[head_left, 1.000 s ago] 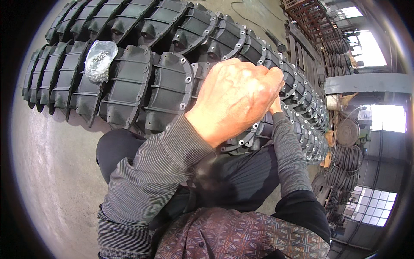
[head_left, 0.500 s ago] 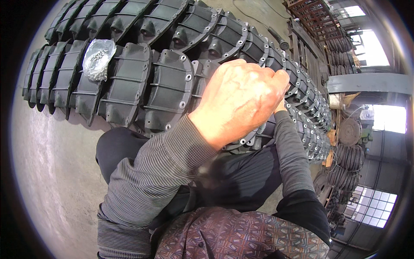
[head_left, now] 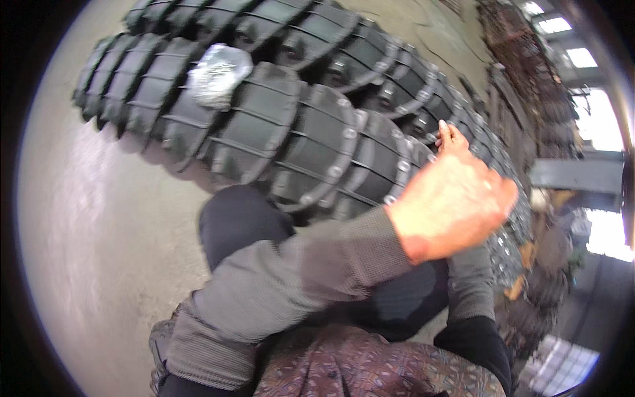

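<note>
Black ribbed shells (head_left: 314, 142) with metal-ringed holes along their flanges stand nested in two long rows in front of me. My left hand (head_left: 456, 202) is above the near row, its back toward me and its fingers curled closed. What it holds, if anything, is hidden and blurred. Behind it is my right hand (head_left: 451, 137), mostly covered; its visible fingertips point up and lie close together. Nothing between them can be made out. A clear plastic bag (head_left: 218, 76) of small shiny pieces rests on the near row, left of both hands.
Grey concrete floor (head_left: 106, 218) lies left of the rows. My bent knee (head_left: 241, 221) is close to the near row. At the right are a grey beam (head_left: 575, 173), dark stacked material and bright windows. A cable lies on the floor beyond the far row.
The view has turned, so the rows and bag appear farther right. My left hand has moved right and down in the picture, still closed. My right fingertips now show beyond it.
</note>
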`<action>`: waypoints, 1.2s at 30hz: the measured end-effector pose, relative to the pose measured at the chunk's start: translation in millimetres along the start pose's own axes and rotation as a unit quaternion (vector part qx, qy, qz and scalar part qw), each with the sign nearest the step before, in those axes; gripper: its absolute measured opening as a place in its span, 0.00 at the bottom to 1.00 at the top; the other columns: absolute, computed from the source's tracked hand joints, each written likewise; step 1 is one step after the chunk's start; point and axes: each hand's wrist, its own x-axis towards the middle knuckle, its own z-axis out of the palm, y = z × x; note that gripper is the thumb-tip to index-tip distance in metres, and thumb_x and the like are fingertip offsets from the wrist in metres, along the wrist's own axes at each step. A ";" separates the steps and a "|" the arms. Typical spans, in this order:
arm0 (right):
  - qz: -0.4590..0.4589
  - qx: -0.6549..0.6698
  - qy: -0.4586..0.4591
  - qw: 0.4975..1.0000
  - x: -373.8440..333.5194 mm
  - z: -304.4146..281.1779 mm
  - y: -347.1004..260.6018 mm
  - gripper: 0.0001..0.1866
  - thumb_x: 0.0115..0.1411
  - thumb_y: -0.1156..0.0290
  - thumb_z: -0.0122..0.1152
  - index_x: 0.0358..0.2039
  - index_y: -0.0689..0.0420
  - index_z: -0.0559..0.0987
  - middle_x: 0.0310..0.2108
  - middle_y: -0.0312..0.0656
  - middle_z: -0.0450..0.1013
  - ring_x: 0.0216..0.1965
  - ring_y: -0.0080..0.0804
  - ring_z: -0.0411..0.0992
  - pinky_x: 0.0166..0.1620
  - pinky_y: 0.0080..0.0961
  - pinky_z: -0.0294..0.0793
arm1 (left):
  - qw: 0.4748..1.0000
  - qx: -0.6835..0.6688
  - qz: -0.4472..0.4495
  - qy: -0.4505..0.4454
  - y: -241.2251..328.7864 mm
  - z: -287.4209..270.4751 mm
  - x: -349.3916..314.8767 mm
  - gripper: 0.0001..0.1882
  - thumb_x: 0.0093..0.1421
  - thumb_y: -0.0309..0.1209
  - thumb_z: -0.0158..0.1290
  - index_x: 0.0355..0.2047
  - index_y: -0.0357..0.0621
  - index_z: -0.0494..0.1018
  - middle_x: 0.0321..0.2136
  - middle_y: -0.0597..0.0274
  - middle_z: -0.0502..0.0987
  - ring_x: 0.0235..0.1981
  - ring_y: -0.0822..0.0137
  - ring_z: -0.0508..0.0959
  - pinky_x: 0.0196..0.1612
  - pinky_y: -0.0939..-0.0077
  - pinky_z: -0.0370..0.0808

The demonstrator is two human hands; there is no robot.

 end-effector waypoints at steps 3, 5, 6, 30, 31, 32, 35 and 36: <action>0.005 0.073 -0.300 0.951 15.6 64.6 -98.5 0.14 0.73 0.59 0.62 0.39 0.58 0.83 0.27 0.31 0.77 0.26 0.16 0.71 0.29 0.18 0.71 | 1.000 -0.019 -0.023 0.007 6.5 -1.6 2.1 0.06 0.52 0.31 0.58 0.26 0.44 0.73 0.19 0.62 0.76 0.24 0.59 0.80 0.34 0.65 0.75; -0.150 0.115 -0.363 0.912 14.6 126.8 -155.6 0.13 0.71 0.63 0.62 0.43 0.62 0.83 0.31 0.37 0.79 0.31 0.20 0.76 0.36 0.23 0.76 | 0.999 -0.022 -0.022 0.033 6.6 -2.2 2.4 0.07 0.51 0.32 0.58 0.27 0.44 0.72 0.21 0.64 0.75 0.26 0.62 0.79 0.33 0.66 0.73; -0.235 0.151 -0.366 0.888 12.5 154.3 -179.3 0.13 0.69 0.67 0.61 0.46 0.63 0.82 0.33 0.40 0.80 0.32 0.25 0.77 0.39 0.26 0.78 | 0.999 -0.024 -0.025 0.042 5.8 -2.3 3.3 0.08 0.51 0.32 0.58 0.28 0.44 0.72 0.21 0.64 0.75 0.26 0.62 0.79 0.33 0.66 0.73; -0.355 0.103 -0.336 0.867 -32.5 365.4 -282.4 0.10 0.61 0.65 0.61 0.32 0.60 0.82 0.36 0.51 0.75 0.40 0.53 0.78 0.45 0.47 0.79 | 0.987 -0.051 -0.041 0.147 -20.3 -32.8 19.0 0.08 0.59 0.26 0.67 0.37 0.39 0.81 0.27 0.61 0.82 0.21 0.66 0.79 0.27 0.71 0.74; -0.322 0.123 -0.322 0.882 -33.8 353.7 -282.1 0.10 0.63 0.65 0.62 0.31 0.60 0.82 0.35 0.52 0.74 0.39 0.54 0.78 0.45 0.46 0.79 | 0.985 -0.052 -0.023 0.160 -24.1 -33.0 20.6 0.08 0.60 0.25 0.67 0.38 0.38 0.81 0.27 0.60 0.82 0.21 0.67 0.79 0.27 0.73 0.74; -0.322 0.174 -0.266 0.892 -33.6 337.7 -279.3 0.11 0.63 0.64 0.63 0.30 0.59 0.82 0.34 0.51 0.75 0.39 0.53 0.78 0.44 0.46 0.79 | 0.984 -0.063 -0.038 0.161 -25.6 -34.1 20.5 0.08 0.62 0.25 0.66 0.40 0.36 0.81 0.27 0.60 0.82 0.21 0.70 0.78 0.27 0.77 0.73; -0.226 0.261 -0.193 0.918 -24.4 272.4 -258.8 0.11 0.64 0.62 0.67 0.32 0.58 0.82 0.33 0.48 0.79 0.39 0.53 0.78 0.43 0.45 0.78 | 0.974 -0.111 -0.140 0.141 -26.3 -39.7 19.0 0.07 0.69 0.25 0.60 0.44 0.32 0.81 0.27 0.63 0.81 0.23 0.78 0.76 0.27 0.84 0.71; -0.151 0.321 -0.208 0.911 -25.8 240.6 -237.4 0.10 0.64 0.63 0.68 0.35 0.57 0.83 0.33 0.43 0.80 0.38 0.44 0.79 0.42 0.41 0.78 | 0.967 -0.132 -0.173 0.135 -26.4 -41.1 18.9 0.08 0.71 0.25 0.58 0.45 0.31 0.80 0.27 0.64 0.81 0.24 0.79 0.76 0.28 0.85 0.71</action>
